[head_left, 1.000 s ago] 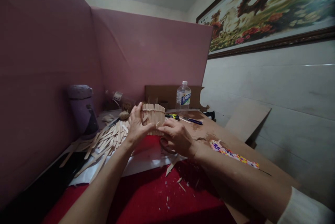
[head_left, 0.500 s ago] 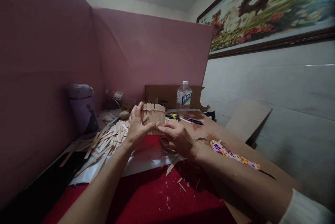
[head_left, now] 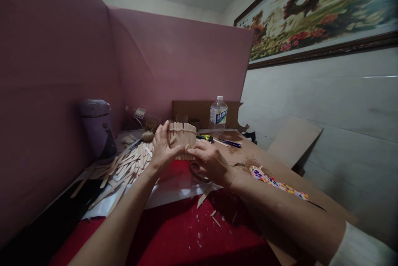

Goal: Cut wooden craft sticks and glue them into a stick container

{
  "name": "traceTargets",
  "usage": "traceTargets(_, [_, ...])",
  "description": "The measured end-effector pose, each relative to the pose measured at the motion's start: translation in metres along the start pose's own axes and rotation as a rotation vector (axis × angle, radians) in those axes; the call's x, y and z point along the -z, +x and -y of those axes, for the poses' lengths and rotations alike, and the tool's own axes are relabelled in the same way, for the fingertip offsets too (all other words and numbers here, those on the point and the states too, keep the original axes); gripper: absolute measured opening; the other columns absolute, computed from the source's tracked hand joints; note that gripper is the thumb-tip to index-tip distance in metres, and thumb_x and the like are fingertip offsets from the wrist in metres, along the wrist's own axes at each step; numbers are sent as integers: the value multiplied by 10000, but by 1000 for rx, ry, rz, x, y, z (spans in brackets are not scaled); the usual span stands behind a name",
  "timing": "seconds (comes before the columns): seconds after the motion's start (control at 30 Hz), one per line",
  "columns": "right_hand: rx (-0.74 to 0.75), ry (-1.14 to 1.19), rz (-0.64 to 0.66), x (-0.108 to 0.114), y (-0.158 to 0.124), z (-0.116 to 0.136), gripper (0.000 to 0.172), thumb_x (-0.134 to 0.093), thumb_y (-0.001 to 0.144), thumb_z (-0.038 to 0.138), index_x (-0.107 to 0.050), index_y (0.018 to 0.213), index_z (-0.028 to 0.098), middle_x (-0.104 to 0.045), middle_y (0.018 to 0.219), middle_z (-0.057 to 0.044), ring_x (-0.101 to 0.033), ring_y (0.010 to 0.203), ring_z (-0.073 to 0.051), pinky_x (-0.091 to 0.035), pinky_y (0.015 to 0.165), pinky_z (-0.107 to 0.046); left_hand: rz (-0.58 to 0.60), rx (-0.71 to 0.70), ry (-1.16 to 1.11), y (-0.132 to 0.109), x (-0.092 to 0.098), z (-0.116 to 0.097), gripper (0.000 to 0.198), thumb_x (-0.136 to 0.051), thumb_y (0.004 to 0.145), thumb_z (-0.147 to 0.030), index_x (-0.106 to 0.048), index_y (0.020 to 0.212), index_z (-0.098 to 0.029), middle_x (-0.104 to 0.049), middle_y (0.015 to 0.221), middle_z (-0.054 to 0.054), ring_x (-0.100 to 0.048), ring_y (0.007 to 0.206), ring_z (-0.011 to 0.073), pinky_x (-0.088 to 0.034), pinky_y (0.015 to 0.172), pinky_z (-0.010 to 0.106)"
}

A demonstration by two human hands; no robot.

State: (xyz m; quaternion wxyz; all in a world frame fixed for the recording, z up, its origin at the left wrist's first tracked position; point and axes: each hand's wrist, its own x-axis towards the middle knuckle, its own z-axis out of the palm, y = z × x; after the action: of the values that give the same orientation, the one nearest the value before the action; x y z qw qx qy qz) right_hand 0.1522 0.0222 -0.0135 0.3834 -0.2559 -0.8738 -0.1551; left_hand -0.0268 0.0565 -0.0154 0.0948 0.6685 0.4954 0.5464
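A small craft-stick container of upright round-ended sticks stands at the middle of the work area, with a band of twine round its upper part. My left hand grips it from the left, thumb across the front and fingers round the side. At its lower right front, my right hand is closed in a pinch, fingertips against the sticks. A small pale curved piece shows by those fingertips; whether they hold it is unclear. Below the right hand is a brown ring like a tape roll, partly hidden.
Loose craft sticks lie piled at left, near a purple tumbler and a twine ball. Behind stand a plastic bottle and cardboard. A utility knife, a pen and a flowered glue gun lie right. Shavings dot the red cloth.
Almost nothing differs. My right hand has shifted very slightly at the container's lower front; my left hand keeps the same grip.
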Motion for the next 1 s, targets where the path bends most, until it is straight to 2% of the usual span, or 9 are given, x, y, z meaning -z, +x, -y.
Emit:
traceTargets(0.27, [-22,59,-35,-1,-6,-2,282,-594,684,54,-665,951,111,-632,840,-98,-535,809,-216,-492,748,-364,14,21,12,1,1,-3,895,-651,568,-317,-303,1391,-270,-284,1449,113,-255,1350,356,-223,1069,572])
traceTargets(0.47, [-7,18,-34,-4,-7,-2,387,-576,679,48,-645,1053,116,-626,839,-87,-531,797,-209,-491,739,-352,17,20,13,0,2,-3,887,-644,582,-326,-294,1395,-280,-280,1458,110,-257,1346,369,-225,1053,602])
traceTargets(0.63, [-13,22,-23,-7,-7,-3,397,-565,686,57,-635,1071,122,-620,842,-92,-529,790,-213,-486,739,-371,13,15,24,0,2,-3,870,-643,597,-333,-293,1394,-298,-287,1454,100,-266,1342,370,-237,1045,610])
traceTargets(0.87, [-5,39,-27,-5,-4,-4,325,-563,677,59,-658,979,131,-625,836,-92,-526,798,-217,-476,752,-384,15,15,20,0,1,-2,890,-641,587,-337,-285,1401,-291,-269,1456,101,-242,1357,357,-222,1067,580])
traceTargets(1.0, [-22,58,-37,-6,-9,-3,328,-561,689,71,-650,997,141,-619,822,-82,-524,788,-213,-480,739,-373,19,14,14,0,1,-3,895,-633,582,-347,-284,1403,-272,-266,1457,108,-223,1367,350,-209,1080,562])
